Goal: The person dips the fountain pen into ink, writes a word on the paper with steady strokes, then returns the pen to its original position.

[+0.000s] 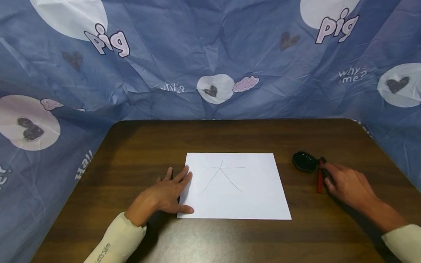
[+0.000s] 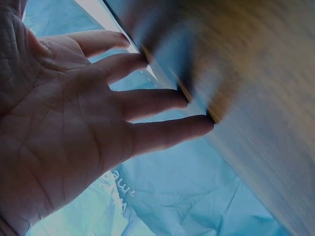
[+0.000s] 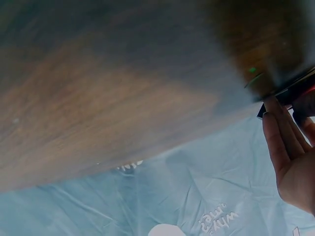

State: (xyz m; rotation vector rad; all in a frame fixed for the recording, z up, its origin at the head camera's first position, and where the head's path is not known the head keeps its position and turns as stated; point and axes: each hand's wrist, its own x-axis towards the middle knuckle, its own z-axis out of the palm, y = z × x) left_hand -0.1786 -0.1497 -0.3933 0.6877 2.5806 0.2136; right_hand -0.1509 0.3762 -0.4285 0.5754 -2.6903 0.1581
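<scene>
My left hand [image 1: 166, 193] lies with spread fingers at the left edge of a white sheet of paper [image 1: 260, 197]. Its fingertips and thumb rest on that edge. In the left wrist view, the palm and straight fingers [image 2: 157, 103] are visible, with nothing held. Thin lines on the paper form a stroke figure. Over on the right side of the table, my right hand [image 1: 348, 184] pinches near the top of a red pen [image 1: 319, 180]. In the right wrist view, that hand [image 3: 295, 162] has fingers and thumb at a dark and red item, partly cut off.
A black oval item [image 1: 304, 162] with a short neck lies just left of the pen. The brown wooden table [image 1: 158, 135] has rounded far corners. Behind it hangs a blue printed cloth [image 1: 158, 54], which also runs along both sides.
</scene>
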